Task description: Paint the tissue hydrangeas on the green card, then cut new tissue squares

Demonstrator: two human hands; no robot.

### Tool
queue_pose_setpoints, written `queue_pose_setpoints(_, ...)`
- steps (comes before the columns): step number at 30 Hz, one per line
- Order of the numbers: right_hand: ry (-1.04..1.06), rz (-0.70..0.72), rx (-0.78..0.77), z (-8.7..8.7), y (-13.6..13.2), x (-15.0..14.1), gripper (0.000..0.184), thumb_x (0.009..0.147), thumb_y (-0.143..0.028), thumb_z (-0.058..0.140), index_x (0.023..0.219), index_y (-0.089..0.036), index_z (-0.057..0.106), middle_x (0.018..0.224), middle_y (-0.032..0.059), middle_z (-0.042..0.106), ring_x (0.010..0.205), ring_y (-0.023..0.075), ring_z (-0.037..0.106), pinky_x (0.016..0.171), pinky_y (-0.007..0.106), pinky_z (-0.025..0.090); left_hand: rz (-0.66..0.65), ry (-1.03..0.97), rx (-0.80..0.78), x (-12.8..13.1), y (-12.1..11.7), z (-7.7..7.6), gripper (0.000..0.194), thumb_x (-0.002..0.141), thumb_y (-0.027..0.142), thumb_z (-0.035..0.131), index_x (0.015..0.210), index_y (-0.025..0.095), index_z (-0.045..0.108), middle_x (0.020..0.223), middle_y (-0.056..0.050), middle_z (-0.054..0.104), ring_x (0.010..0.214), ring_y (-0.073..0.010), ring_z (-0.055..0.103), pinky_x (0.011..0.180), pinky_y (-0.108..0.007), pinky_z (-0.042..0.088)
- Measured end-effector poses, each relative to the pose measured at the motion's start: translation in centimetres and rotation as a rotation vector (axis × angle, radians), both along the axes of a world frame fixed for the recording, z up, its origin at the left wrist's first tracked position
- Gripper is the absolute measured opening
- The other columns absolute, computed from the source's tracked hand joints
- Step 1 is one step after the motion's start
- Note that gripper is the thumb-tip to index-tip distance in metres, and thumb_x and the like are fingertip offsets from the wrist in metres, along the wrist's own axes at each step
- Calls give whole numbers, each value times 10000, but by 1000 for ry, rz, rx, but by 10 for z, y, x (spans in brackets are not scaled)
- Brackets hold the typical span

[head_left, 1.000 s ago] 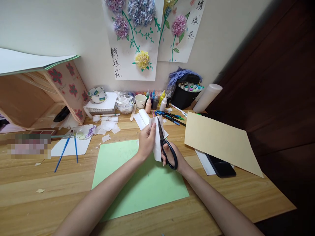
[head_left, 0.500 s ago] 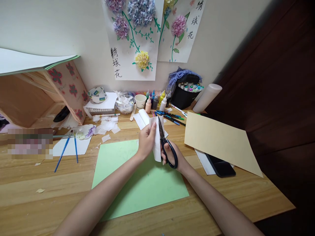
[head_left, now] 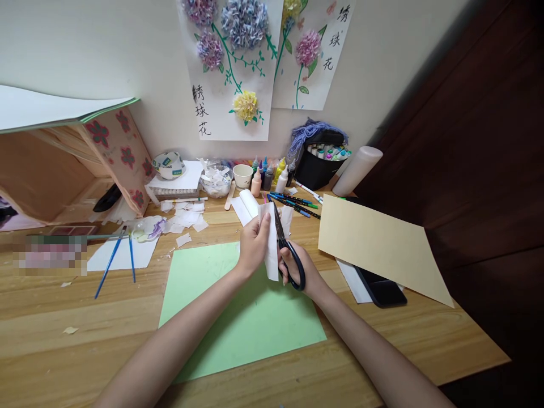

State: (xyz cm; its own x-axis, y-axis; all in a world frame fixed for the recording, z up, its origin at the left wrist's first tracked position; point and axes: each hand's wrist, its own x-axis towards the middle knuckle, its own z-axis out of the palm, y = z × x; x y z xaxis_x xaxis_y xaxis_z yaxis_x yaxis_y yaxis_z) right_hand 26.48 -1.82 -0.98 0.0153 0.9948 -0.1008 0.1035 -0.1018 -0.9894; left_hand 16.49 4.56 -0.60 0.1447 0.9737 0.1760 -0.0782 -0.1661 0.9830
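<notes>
Held upright in my left hand (head_left: 254, 242) is a narrow strip of white paper (head_left: 271, 258), pinched under the thumb. My right hand (head_left: 304, 271) grips black-handled scissors (head_left: 300, 271) by their loops, with the blades pointing up along the strip's right edge. Just right of the blades shows a loose white piece of paper (head_left: 286, 220); whether it still joins the strip I cannot tell. Under both hands lies a pale green sheet (head_left: 238, 334). A white paper roll (head_left: 249, 203) rests behind my left hand.
Left are paintbrushes (head_left: 111, 263), paper scraps (head_left: 186, 218) and a decorated box (head_left: 123, 147). Behind stand a paper cup (head_left: 243, 177), paint bottles (head_left: 281, 180), pens (head_left: 297, 201) and a black marker case (head_left: 317, 164). A tan sheet (head_left: 382, 243) partly covers a phone (head_left: 380, 288) at right.
The piece right of the blades has swung outward from the strip and shows more. The scissors have shifted slightly left, their blades closer together. My left hand has barely moved.
</notes>
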Motion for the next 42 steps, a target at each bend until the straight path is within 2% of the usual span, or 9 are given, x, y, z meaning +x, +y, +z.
queue_pose_setpoints(9,266,-135,23,-10,8,18,682,568,-880,401,679,-207,407,363,-105,369,243,60,365,273,175,332,-34,-26,-166,-3,15,-7,475,815,557,490,815,125,686,641,-19,610,570,-125,491,532,-221,359)
queue_pose_setpoints(14,274,-184,164,4,10,40,663,561,-882,410,654,-226,389,349,-100,362,249,81,362,282,214,362,-297,115,-265,1,14,0,538,775,608,498,688,117,698,608,-74,645,539,-151,531,515,-237,370)
queue_pose_setpoints(18,237,-251,286,24,9,51,678,534,-908,378,620,-235,385,335,-92,336,238,81,320,262,229,336,-451,354,-156,12,18,1,555,742,653,492,586,149,663,553,-60,624,491,-158,506,480,-254,340)
queue_pose_setpoints(23,294,-304,355,31,10,59,656,569,-890,384,608,-234,393,327,-90,328,230,76,295,241,217,301,-403,507,2,31,18,3,439,751,536,565,482,190,594,482,-11,533,515,-158,467,524,-265,323)
queue_pose_setpoints(28,316,-279,388,24,10,62,625,642,-851,372,645,-227,405,353,-89,342,251,78,336,264,200,320,-326,829,227,47,-5,7,230,763,289,617,567,173,656,835,-114,668,843,-242,578,726,-310,375)
queue_pose_setpoints(32,275,-297,362,23,9,62,631,643,-860,341,655,-231,391,368,-90,338,264,81,340,273,207,330,-264,932,227,51,-11,6,220,772,164,559,562,151,621,745,-130,650,749,-236,587,686,-320,361)
queue_pose_setpoints(37,328,-310,358,25,11,58,620,646,-849,363,626,-230,388,341,-96,316,240,72,309,256,202,316,-177,821,219,16,6,19,342,842,389,498,589,171,571,606,-26,568,603,-164,513,560,-259,301)
queue_pose_setpoints(39,369,-295,336,22,12,55,614,646,-839,391,614,-226,397,328,-96,317,231,70,307,246,196,311,-143,609,98,-12,15,28,358,792,452,544,583,162,569,544,1,526,536,-141,468,505,-241,263)
queue_pose_setpoints(42,424,-243,287,14,13,49,609,651,-822,424,612,-215,417,328,-93,342,231,68,327,248,190,326,-106,435,-56,-60,31,34,348,723,486,609,781,145,645,695,-25,635,570,-145,520,501,-225,307)
